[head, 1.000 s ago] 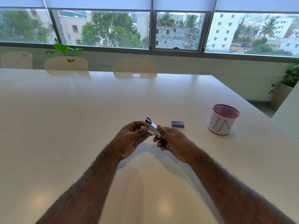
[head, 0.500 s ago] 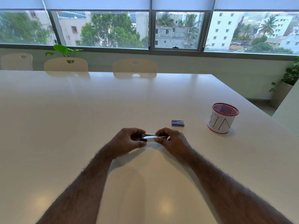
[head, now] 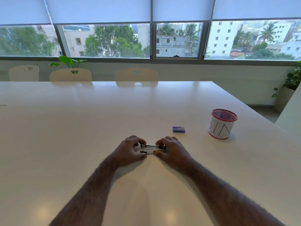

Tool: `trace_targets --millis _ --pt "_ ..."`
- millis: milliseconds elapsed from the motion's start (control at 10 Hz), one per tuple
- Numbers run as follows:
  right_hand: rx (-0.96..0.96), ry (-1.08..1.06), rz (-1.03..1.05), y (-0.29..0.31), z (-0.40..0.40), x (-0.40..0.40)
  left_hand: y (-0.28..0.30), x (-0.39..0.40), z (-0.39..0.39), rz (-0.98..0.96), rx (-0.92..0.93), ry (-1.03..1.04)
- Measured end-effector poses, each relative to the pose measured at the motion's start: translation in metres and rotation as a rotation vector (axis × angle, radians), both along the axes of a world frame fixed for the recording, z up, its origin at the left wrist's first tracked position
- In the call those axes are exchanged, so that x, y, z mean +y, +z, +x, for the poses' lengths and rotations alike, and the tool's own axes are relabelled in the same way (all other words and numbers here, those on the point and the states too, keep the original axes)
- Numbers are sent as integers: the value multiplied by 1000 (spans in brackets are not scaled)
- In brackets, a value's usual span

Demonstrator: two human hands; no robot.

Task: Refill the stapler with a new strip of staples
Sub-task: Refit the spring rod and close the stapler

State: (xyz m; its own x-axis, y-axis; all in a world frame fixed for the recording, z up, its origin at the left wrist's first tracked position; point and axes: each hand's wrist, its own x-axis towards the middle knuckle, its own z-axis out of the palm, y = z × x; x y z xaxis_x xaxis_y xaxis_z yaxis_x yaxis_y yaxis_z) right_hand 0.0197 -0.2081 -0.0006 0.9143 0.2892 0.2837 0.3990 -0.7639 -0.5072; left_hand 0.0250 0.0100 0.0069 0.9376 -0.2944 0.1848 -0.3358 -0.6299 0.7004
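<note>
A small metal stapler [head: 152,148] with black ends lies flat on the white table [head: 81,128], held between both hands. My left hand [head: 129,150] grips its left end with thumb and fingers. My right hand [head: 171,150] pinches its right end. Two silver rails show between the hands, one above the other, so the stapler looks spread apart. A small blue staple box [head: 179,129] lies closed on the table beyond my right hand, apart from it. No loose strip of staples is visible.
A red mesh cup [head: 222,125] wrapped in white paper marked BIN stands to the right of the box. Three cream chairs [head: 136,76] line the table's far edge under the windows. The table's right edge runs diagonally past the cup.
Both hands came down from mid-air to the table top with the stapler. The stapler went from tilted upward to lying level, and its two rails now show apart.
</note>
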Motion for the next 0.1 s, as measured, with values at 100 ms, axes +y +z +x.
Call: trace_targets --millis 100 --pt "37 -33 59 2 -6 0 -3 -2 -7 -26 50 4"
